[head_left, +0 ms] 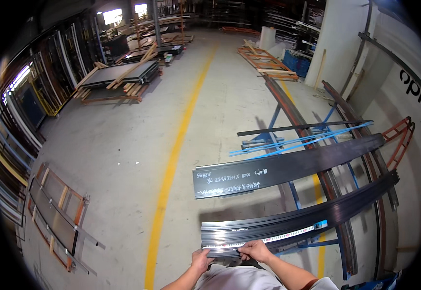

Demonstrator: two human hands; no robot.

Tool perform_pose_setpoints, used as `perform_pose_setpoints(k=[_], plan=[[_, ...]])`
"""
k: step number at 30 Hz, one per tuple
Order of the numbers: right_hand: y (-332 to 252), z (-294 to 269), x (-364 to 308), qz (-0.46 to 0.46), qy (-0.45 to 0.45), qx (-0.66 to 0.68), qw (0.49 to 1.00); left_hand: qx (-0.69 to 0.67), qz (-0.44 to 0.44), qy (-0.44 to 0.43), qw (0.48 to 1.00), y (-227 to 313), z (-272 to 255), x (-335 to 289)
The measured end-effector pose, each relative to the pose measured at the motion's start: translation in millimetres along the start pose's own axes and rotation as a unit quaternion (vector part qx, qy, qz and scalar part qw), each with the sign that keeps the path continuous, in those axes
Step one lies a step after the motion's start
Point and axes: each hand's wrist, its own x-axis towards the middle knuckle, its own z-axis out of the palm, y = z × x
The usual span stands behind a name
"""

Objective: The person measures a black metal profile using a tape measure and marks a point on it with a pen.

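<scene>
A stack of dark metal profiles lies crosswise in front of me. Along its near side runs the white blade of a tape measure, whose blue case rests on the profiles farther right. At the profiles' left end my left hand is closed, fingers on the near corner where the blade starts. A short way right, my right hand pinches thumb and forefinger at the near edge beside the blade; anything tiny between those fingertips is too small to make out.
Beyond lies another dark panel with white handwriting, then thin blue strips. Long rails on blue trestles carry them. Wooden-framed racks stand left and a loaded pallet farther back. A yellow line crosses the floor.
</scene>
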Motion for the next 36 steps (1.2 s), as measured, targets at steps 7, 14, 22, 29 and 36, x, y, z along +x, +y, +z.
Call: perform_pose_setpoints(k=[7,14,22,29,36], plan=[[25,-12,-2,0.013,-0.066,0.303,0.951,-0.007,0.003,-0.007,1.000,-8,-7,7],[9,2,0,0.020,0.014,0.149,0.989,-0.012,0.001,-0.021,1.000,-15,-12,14],[21,-8,4,-0.018,-0.025,0.157,0.987,-0.009,0.000,-0.029,1.000,-10,-7,17],[7,3,-1,-0.024,0.042,0.044,0.998,-0.013,0.001,-0.023,1.000,-16,-15,18],[-7,7,-17,-0.286,0.128,-0.462,0.830,0.008,-0.004,-0.011,1.000,-21,-15,13]])
